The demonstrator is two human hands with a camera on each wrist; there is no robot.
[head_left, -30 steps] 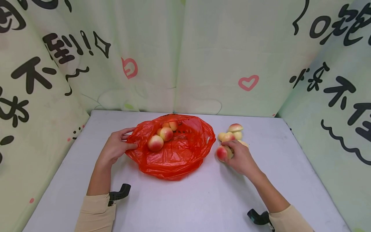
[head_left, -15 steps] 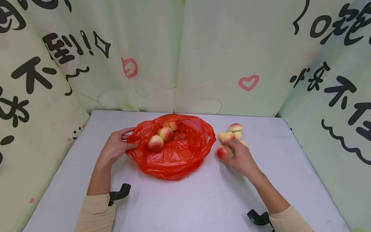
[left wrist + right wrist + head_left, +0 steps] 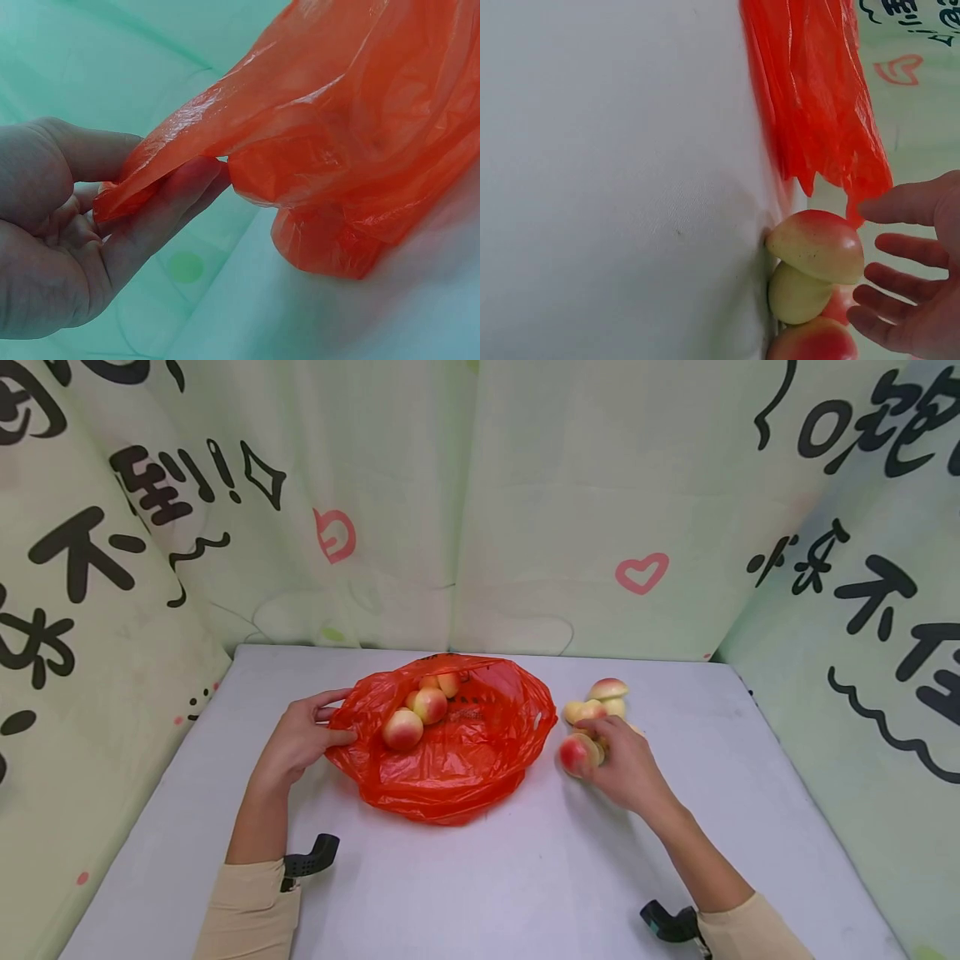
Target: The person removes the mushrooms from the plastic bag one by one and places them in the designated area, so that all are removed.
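A red plastic bag (image 3: pixel 465 785) lies spread with its mouth wide on the table. Inside it sit several mushrooms (image 3: pixel 402 730) with red-and-yellow caps, perhaps toys. My left hand (image 3: pixel 67 247) pinches the bag's left rim between thumb and fingers. To the right of the bag, my right hand (image 3: pixel 626 768) hovers over a small group of similar mushrooms. In the right wrist view its fingers are spread beside the front mushroom (image 3: pixel 817 244), with nothing gripped. Part of the group is hidden behind this hand in the head view.
More mushrooms (image 3: pixel 609 687) lie behind the front one, close to the bag's right edge. The white table (image 3: pixel 480 893) ends at the back against a pale green curtain (image 3: pixel 540 527) with black lettering, which also hangs on both sides.
My right hand's fingers have shifted slightly over the front mushroom, which stays where it was. The left hand and the bag look the same.
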